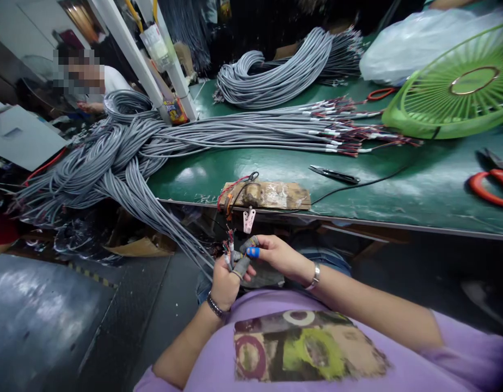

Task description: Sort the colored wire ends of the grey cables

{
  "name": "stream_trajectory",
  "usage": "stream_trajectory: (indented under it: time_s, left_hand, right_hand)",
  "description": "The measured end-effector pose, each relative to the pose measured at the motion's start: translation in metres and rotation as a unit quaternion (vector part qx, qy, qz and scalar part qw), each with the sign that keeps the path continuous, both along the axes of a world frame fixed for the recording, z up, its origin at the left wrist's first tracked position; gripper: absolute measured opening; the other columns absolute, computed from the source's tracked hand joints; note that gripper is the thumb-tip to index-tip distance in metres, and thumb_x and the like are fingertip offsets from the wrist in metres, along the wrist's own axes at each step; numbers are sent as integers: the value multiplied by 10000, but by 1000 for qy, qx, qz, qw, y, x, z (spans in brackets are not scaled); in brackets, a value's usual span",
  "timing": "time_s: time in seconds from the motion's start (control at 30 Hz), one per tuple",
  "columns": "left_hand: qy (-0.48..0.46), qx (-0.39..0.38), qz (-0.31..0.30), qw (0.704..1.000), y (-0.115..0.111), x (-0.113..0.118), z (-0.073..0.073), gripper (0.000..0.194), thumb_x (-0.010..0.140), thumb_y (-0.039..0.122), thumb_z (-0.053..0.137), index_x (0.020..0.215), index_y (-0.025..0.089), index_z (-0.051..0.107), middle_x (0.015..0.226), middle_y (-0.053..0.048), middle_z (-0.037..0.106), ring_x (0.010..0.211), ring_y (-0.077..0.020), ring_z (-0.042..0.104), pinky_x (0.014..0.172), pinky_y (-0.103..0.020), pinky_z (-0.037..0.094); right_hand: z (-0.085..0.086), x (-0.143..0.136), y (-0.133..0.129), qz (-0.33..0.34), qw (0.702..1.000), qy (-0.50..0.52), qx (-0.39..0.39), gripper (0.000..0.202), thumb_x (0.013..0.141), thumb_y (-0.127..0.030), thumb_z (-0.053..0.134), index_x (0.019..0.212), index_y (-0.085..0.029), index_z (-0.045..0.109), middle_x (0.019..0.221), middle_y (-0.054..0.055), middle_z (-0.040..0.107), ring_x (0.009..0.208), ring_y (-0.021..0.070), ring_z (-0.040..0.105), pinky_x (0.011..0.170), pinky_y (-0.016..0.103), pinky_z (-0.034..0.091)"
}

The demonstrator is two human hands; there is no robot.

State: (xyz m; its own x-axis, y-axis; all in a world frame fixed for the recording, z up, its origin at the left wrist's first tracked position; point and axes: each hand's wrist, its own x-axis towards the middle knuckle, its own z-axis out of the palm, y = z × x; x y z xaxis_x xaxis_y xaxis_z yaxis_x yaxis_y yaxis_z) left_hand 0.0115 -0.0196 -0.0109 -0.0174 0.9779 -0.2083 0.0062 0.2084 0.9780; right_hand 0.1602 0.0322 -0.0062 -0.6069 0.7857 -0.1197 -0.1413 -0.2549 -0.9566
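Several grey cables point(165, 222) run down from the bench to my left hand point(227, 280), whose fingers are closed around their ends. Stripped ends with reddish wires point(230, 239) stick up above that fist. My right hand point(271, 253) meets it from the right, thumb and forefinger pinched together at a thin wire; the exact grip is too small to make out. Grey finger covers are on some fingertips, and blue tape wraps my right thumb. Just above the hands, a pink clip point(249, 220) hangs at the edge of a wooden block point(282, 196).
The green bench point(194, 173) carries long grey cable bundles point(235, 133), a coiled bundle point(276, 73), black tweezers point(335, 175), red-handled scissors point(494, 182), a green fan point(451, 87) and a plastic bag point(410, 46). A white post point(133, 51) stands behind. Another person point(112, 81) is at back left.
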Motion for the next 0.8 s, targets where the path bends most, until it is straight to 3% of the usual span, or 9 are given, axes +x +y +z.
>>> stream_trajectory:
  time_s: [0.13, 0.2, 0.37, 0.47, 0.6, 0.67, 0.8]
  left_hand:
    - [-27, -77, -120, 989, 3, 0, -1, 203, 721, 318, 686, 679, 129, 622, 482, -20, 624, 409, -118, 545, 440, -220, 421]
    - [-38, -88, -128, 987, 3, -1, -2, 210, 724, 313, 680, 651, 124, 628, 461, -20, 612, 393, -114, 531, 427, -217, 413]
    - [-94, -1, 12, 996, -2, -2, -4, 239, 764, 354, 682, 690, 131, 640, 495, -8, 626, 415, -87, 517, 445, -196, 397]
    - [-118, 15, 48, 992, -3, -2, -2, 255, 745, 382, 707, 731, 132, 657, 517, -9, 638, 440, -95, 536, 460, -199, 406]
    - [-104, -9, 56, 993, 0, 0, 1, 305, 722, 421, 720, 687, 131, 634, 501, -11, 628, 426, -97, 530, 446, -201, 392]
    - [-96, -16, 35, 995, 1, 1, -1, 322, 729, 439, 710, 674, 134, 622, 493, -13, 622, 422, -101, 529, 444, -207, 395]
    - [-89, -20, 10, 996, 1, 2, -5, 334, 747, 457, 689, 668, 143, 606, 493, -9, 615, 422, -106, 523, 453, -220, 409]
  right_hand:
    - [5, -2, -2, 0, 986, -90, 143, 259, 783, -416, 625, 711, -169, 590, 647, 17, 622, 577, 129, 544, 570, 257, 418]
    - [5, -4, 0, -7, 978, -124, 166, 291, 742, -432, 668, 672, -160, 595, 679, 23, 615, 599, 125, 526, 574, 252, 404]
    - [-10, -8, 11, -117, 988, -104, 1, 457, 679, -592, 667, 610, -169, 508, 523, -52, 447, 485, 76, 361, 492, 235, 312]
    - [-17, -3, 13, -170, 983, -42, -61, 458, 689, -603, 659, 645, -180, 490, 534, -63, 429, 473, 68, 347, 486, 233, 321]
    - [-8, 1, 3, -85, 995, 17, -41, 417, 731, -566, 663, 788, -167, 556, 643, -13, 581, 536, 88, 486, 540, 242, 392]
    - [2, -2, -2, -13, 999, 46, -13, 412, 743, -554, 661, 858, -177, 540, 588, -21, 595, 551, 126, 561, 567, 269, 432]
    - [15, -10, -3, 23, 999, 27, -11, 397, 734, -534, 678, 806, -197, 481, 495, -44, 584, 461, 152, 590, 496, 271, 441]
